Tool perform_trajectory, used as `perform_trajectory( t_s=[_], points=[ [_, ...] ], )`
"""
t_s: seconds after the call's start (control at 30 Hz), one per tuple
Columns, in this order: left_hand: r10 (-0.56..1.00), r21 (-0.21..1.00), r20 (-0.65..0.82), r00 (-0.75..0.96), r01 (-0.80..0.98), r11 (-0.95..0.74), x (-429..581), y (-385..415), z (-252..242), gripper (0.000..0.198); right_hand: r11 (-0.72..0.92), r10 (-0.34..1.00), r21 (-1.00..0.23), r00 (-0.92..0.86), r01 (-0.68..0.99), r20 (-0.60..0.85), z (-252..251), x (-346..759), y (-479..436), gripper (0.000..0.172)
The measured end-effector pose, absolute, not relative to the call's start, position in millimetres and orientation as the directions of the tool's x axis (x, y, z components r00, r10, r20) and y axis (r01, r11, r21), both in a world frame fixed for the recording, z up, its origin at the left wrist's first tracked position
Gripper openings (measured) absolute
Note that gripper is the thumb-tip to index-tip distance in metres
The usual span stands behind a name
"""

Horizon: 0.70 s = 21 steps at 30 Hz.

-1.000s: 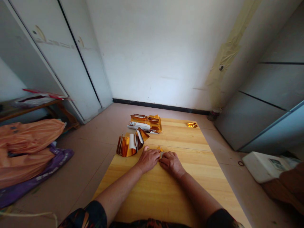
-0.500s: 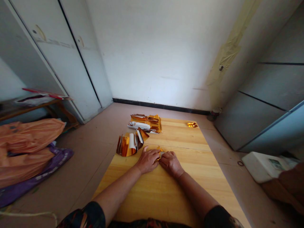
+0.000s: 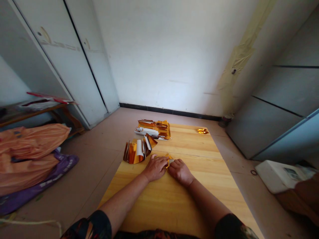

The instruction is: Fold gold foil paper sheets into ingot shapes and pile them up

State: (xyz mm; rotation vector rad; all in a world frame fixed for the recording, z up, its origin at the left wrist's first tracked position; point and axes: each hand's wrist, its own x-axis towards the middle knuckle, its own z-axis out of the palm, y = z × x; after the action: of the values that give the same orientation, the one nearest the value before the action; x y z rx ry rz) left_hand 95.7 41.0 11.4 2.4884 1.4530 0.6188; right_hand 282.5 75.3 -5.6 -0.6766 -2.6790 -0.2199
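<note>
A small piece of gold foil paper (image 3: 170, 160) lies on the wooden table, mostly covered by my fingers; a pale patch of it shows between my hands. My left hand (image 3: 156, 168) presses on its left side with the fingers closed over the edge. From the right, my right hand (image 3: 180, 171) grips the same paper, fingers curled. Just beyond my left hand sits a fanned bundle of gold and white paper sheets (image 3: 139, 150). Behind it is a second stack of gold paper (image 3: 163, 130) with a white roll-like part in front.
A folded gold foil piece (image 3: 202, 131) rests at the far right corner of the wooden table (image 3: 199, 205). Orange and purple bags (image 3: 32, 159) lie on the left. A white box (image 3: 276, 176) stands on the right, below a grey cabinet (image 3: 271, 119).
The whole view has shifted slightly as my head moved. Both hands stay on the gold paper, with barely any visible finger movement.
</note>
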Motion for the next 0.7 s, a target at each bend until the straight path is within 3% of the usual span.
perform_trajectory(
  t_s=[0.17, 0.43, 0.7],
  points=[
    [0.870, 0.377, 0.254, 0.422, 0.785, -0.491, 95.6, 41.4, 9.9, 0.026, 0.857, 0.448, 0.085, -0.815, 0.509, 0.367, -2.5, 283.6, 73.8, 0.022],
    [0.859, 0.366, 0.277, 0.430, 0.780, -0.508, 95.3, 43.2, 7.3, 0.019, 0.844, 0.496, 0.107, -0.840, 0.526, 0.217, 11.8, 279.3, 71.4, 0.022],
    [0.855, 0.349, 0.270, 0.442, 0.783, -0.515, 94.9, 42.4, 7.1, 0.023, 0.822, 0.485, 0.168, -0.823, 0.544, 0.295, 3.0, 269.7, 60.4, 0.020]
  ],
)
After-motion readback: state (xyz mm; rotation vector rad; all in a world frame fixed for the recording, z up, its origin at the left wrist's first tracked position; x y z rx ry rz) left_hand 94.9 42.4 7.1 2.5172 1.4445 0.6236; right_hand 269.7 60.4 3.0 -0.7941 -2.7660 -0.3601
